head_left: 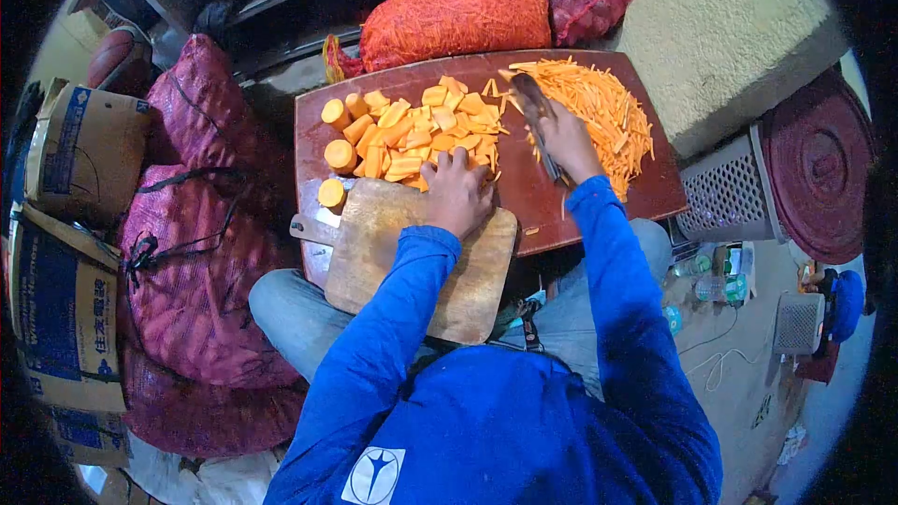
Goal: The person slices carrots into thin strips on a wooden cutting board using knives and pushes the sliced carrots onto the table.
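My left hand [458,192] reaches over the top of a wooden cutting board [421,262], its fingers bent at the near edge of a pile of orange vegetable chunks [402,136]; what its fingertips hold, if anything, is hidden. My right hand [566,138] is closed around a dark knife [543,126], beside a heap of thin orange strips [599,112]. Several thick round pieces [340,155] stand at the left of the chunks. The board tilts from the red-brown table [552,215] toward my lap.
A red mesh sack of orange strips [458,19] lies behind the table. Purple mesh sacks [196,290] and cardboard boxes [70,290] stand at the left. At the right are a basket [730,187], a dark red lid [818,164] and plastic bottles [716,288].
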{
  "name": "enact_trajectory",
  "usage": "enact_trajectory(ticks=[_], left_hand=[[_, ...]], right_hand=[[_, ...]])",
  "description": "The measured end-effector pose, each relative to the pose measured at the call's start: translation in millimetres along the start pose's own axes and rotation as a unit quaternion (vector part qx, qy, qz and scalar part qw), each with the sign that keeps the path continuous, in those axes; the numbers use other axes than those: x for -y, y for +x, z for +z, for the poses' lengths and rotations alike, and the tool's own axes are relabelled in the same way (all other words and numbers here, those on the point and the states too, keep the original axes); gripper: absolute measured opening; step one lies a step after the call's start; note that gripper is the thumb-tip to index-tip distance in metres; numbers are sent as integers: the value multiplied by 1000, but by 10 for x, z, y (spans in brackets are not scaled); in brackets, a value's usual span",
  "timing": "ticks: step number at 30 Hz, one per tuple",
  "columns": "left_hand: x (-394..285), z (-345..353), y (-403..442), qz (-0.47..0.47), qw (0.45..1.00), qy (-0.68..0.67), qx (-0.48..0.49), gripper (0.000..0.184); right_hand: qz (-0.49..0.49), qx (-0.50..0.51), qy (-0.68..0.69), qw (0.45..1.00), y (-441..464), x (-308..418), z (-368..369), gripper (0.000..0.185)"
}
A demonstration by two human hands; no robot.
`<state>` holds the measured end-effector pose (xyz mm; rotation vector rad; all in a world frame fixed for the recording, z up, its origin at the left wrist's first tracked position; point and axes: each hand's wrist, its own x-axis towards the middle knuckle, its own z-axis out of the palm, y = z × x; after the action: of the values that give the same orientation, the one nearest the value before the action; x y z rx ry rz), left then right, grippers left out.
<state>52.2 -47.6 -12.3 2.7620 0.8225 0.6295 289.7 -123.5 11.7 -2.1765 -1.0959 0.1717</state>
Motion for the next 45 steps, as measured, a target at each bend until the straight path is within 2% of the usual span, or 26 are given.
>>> enact_trajectory(ticks=[4,6,9,10,12,16,21,24,26,27,29,32,35,38,39,42,45], left_hand=[[11,32,15,-5,1000,1,10,33],[19,47,11,-3,1000,16,10,33],[32,71,10,-1,1000,15,5,34],[26,56,15,0,1000,17,5,34],[21,44,9,-2,1000,28,12,35],[23,41,7,-7,1000,14,11,36],[32,47,10,-7,1000,0,13,37],[25,35,11,-9,1000,-7,15,37],[16,12,10,-10,1000,-8,18,36],[15,2,11,-12,1000,-8,23,36],[17,8,9,-10,1000,-8,20,36],[15,-6,3,-6,1000,-8,11,35],[15,4,-7,-8,1000,-15,7,34],[3,7,9,-8,1000,-20,3,32],[6,11,5,-9,1000,-19,-2,31],[20,22,2,-3,1000,-18,-6,30],[16,24,-5,2,999,-26,-21,29]], right_hand=[[7,4,23,1000,-188,-128,-245,34],[-15,-8,21,1000,-191,-53,-221,34],[-87,-22,89,992,9,116,-21,33],[-87,-22,91,992,104,150,46,33],[-71,41,62,995,260,214,154,36],[-48,60,39,996,290,183,125,32],[-30,7,27,999,-7,-76,-165,32],[-13,10,46,999,-157,42,-323,34],[36,11,55,998,-267,207,-371,36],[36,10,56,998,-281,160,-323,36],[-38,0,61,997,-323,-18,-167,39],[-11,-13,57,998,-353,-200,-226,41],[19,-32,54,998,-464,-56,-408,42],[20,-5,9,1000,-621,104,-382,43],[-26,12,27,999,-655,73,-360,43],[-9,16,3,1000,-759,41,-409,43],[-14,-12,85,996,-895,145,-580,45]])
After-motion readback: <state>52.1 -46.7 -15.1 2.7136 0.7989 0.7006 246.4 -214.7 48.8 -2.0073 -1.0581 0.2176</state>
